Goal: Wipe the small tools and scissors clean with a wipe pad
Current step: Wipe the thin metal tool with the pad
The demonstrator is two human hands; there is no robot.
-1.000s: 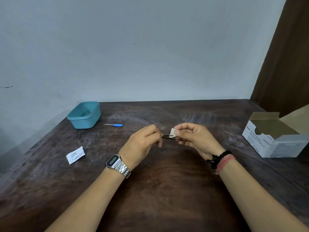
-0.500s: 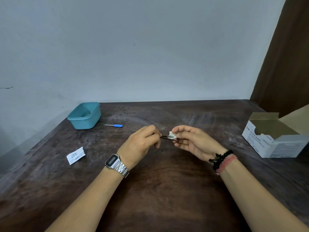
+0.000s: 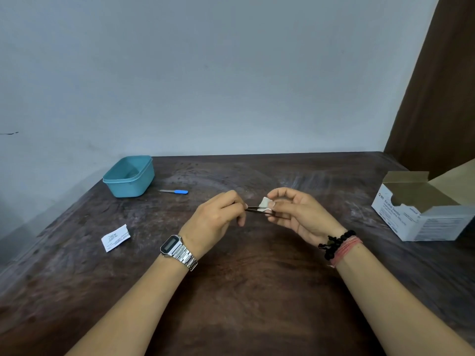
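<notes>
Left hand (image 3: 216, 219) pinches one end of a thin dark tool (image 3: 257, 209), possibly tweezers, in front of the teal tub (image 3: 129, 179). Right hand (image 3: 295, 211) fingertips clamp the wipe pad (image 3: 264, 203) round it. Best squeeze firmly and draw along in 1 steady stroke.

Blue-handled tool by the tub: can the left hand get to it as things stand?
Probably yes. The blue-handled tool lies alone on the table, apart from the teal tub, nothing between. But the left hand pinches a thin dark tool, so free it first.
</notes>
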